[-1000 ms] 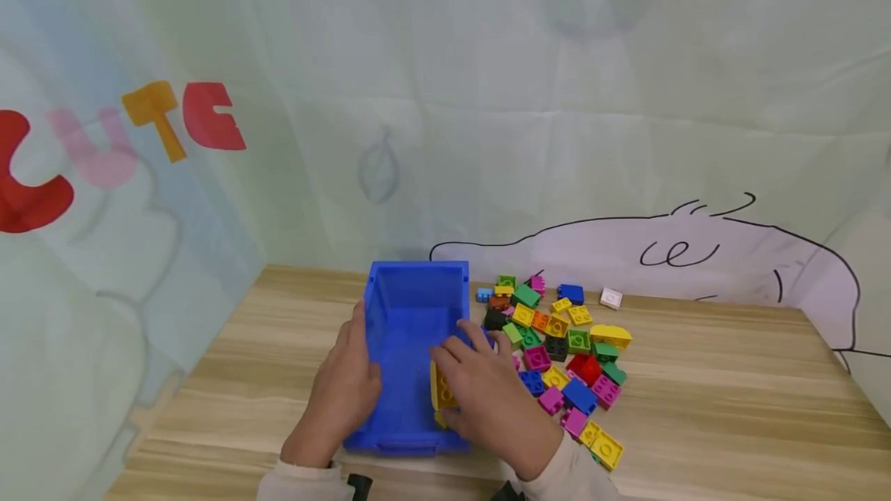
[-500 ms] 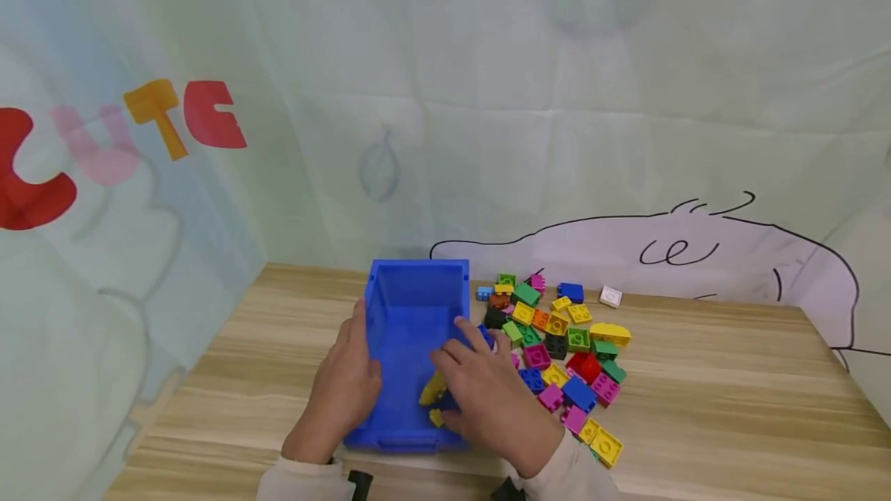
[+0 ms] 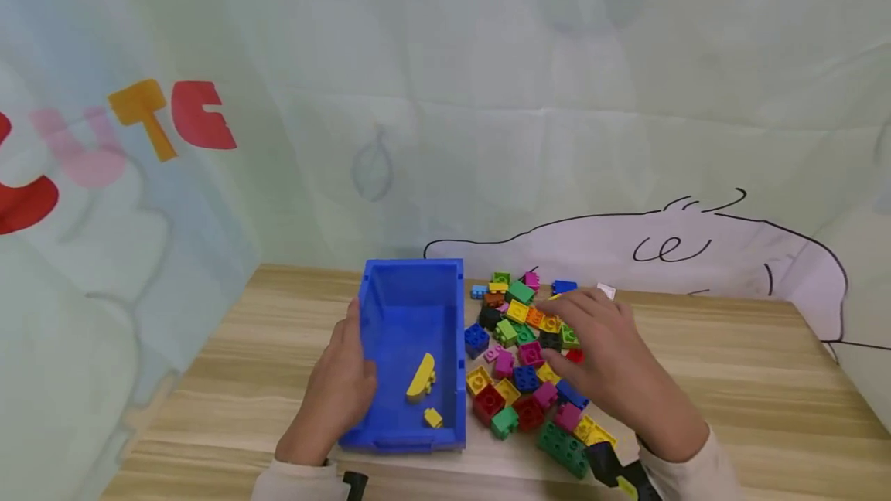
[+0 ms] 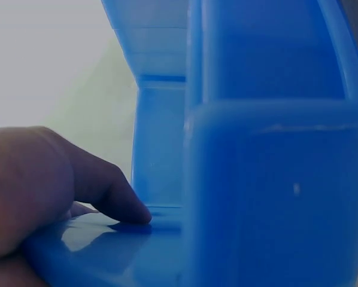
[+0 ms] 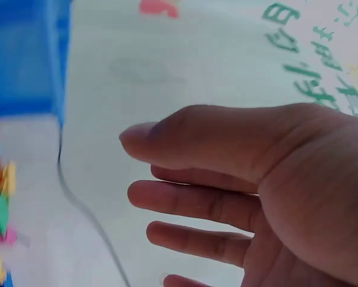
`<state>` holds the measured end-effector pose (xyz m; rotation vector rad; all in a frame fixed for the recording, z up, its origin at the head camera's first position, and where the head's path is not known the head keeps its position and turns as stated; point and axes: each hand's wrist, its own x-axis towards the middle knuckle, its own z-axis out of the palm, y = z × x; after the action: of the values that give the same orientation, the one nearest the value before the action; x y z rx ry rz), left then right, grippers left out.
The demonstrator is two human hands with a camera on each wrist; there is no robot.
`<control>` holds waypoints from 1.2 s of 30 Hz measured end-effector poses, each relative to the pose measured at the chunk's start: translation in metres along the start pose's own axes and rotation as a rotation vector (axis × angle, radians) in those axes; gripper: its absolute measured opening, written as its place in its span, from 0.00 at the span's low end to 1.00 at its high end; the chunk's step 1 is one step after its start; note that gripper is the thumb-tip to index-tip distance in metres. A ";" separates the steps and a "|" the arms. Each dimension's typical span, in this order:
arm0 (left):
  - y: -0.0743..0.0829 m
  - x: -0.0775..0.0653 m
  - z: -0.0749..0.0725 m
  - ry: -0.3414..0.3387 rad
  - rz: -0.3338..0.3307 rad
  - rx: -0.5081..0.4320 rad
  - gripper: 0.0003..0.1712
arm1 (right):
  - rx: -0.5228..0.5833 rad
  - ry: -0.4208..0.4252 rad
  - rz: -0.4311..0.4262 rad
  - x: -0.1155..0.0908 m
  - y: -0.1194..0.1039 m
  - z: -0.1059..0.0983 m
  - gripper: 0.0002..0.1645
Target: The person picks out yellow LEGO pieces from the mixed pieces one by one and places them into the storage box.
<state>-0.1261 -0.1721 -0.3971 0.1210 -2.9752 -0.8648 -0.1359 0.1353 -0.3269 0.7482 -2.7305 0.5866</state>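
Observation:
A blue plastic bin (image 3: 414,284) stands on the table. My left hand (image 3: 337,389) grips its left side wall, and in the left wrist view the thumb (image 4: 116,194) presses on the inner side of the wall. Inside the bin lie a long yellow brick with a curved side (image 3: 420,379) and a small yellow brick (image 3: 433,417). To the right, my right hand (image 3: 619,366) hovers over the heap of toy bricks, fingers spread and loosely bent. Nothing sits between its thumb and fingers in the right wrist view. It hides part of the heap's right side.
Loose bricks lie close along the bin's right side, among them a green brick (image 3: 562,448), a dark red brick (image 3: 489,403) and a blue brick (image 3: 476,339). A white brick (image 3: 606,291) lies at the back. Behind the wooden table (image 3: 752,400) hangs a printed curtain (image 3: 487,138).
My right hand has let go of the long yellow brick inside the bin and moved right, out over the heap. The left hand keeps its hold on the bin wall.

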 end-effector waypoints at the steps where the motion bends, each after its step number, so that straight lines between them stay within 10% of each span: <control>1: 0.000 0.000 0.000 -0.005 -0.001 -0.001 0.48 | -0.009 -0.010 0.017 -0.002 0.006 -0.002 0.29; 12: -0.003 0.000 -0.002 -0.022 -0.032 -0.009 0.49 | -0.046 -0.080 0.143 -0.006 0.043 0.007 0.23; 36: 0.000 0.002 0.001 -0.001 -0.017 0.000 0.48 | -0.213 -0.333 0.266 0.016 0.043 0.084 0.11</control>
<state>-0.1283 -0.1719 -0.3983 0.1460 -2.9795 -0.8670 -0.1835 0.1255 -0.4094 0.4696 -3.1645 0.2280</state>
